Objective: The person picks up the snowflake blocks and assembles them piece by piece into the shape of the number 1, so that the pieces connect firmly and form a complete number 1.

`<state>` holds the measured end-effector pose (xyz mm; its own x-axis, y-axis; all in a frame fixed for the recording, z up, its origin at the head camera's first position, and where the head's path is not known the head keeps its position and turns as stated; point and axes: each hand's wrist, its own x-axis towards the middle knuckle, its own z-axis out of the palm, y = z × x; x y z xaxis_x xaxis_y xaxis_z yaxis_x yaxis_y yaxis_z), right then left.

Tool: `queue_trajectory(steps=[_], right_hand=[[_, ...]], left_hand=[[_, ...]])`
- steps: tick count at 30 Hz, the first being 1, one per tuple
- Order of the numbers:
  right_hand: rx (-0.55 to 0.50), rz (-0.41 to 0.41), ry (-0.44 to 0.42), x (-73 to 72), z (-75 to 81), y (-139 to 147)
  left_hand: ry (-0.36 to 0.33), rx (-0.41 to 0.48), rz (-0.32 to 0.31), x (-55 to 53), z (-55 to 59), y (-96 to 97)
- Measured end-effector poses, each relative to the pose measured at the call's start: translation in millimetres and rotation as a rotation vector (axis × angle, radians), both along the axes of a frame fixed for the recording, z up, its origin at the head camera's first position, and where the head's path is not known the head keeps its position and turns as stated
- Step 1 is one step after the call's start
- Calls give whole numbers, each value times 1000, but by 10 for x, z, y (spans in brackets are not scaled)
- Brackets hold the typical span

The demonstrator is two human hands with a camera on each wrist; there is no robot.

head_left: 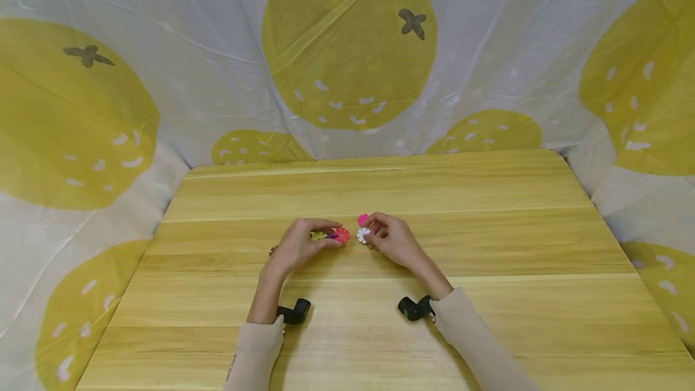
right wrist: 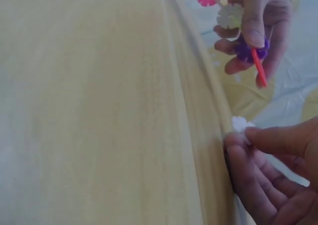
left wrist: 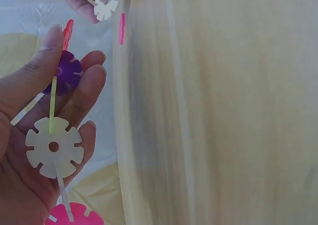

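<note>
My left hand [head_left: 297, 247] pinches a chain of interlocked notched plastic discs near its right end. A red disc [head_left: 342, 235] sticks out past the thumb, with a purple disc [left wrist: 68, 73] slotted behind it. Further down the chain come a thin yellow disc [left wrist: 52, 103] seen edge-on, a white disc [left wrist: 42, 158] and a pink disc [left wrist: 74, 214], lying along the palm. My right hand [head_left: 395, 240] pinches a single white notched disc [head_left: 363, 235] between thumb and index finger, a short gap from the red disc. A loose pink disc [head_left: 363, 219] lies just beyond the right fingertips.
A wooden table [head_left: 347, 343] spreads beneath both hands. A brown disc [head_left: 272, 251] peeks out at the left hand's outer side. Black wrist camera mounts [head_left: 295, 312] jut inward from both sleeves. Behind the table hangs a white cloth [head_left: 488, 47] printed with yellow fruit.
</note>
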<state>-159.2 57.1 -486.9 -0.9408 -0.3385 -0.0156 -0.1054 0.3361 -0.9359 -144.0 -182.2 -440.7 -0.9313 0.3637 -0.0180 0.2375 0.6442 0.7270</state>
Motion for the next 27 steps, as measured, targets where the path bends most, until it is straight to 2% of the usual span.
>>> queue_trajectory(steps=[6,12,17,27], right_hand=[[-198,32,-83,2,12,33],[-279,53,-44,3,14,24],[-304,62,-13,21,34,22],[-306,51,30,53,50,29]], left_hand=[[-2,24,-26,-3,-12,7],[-2,69,-58,-14,-32,3],[-26,103,-61,-12,-22,0],[-54,96,-47,3,13,-5]])
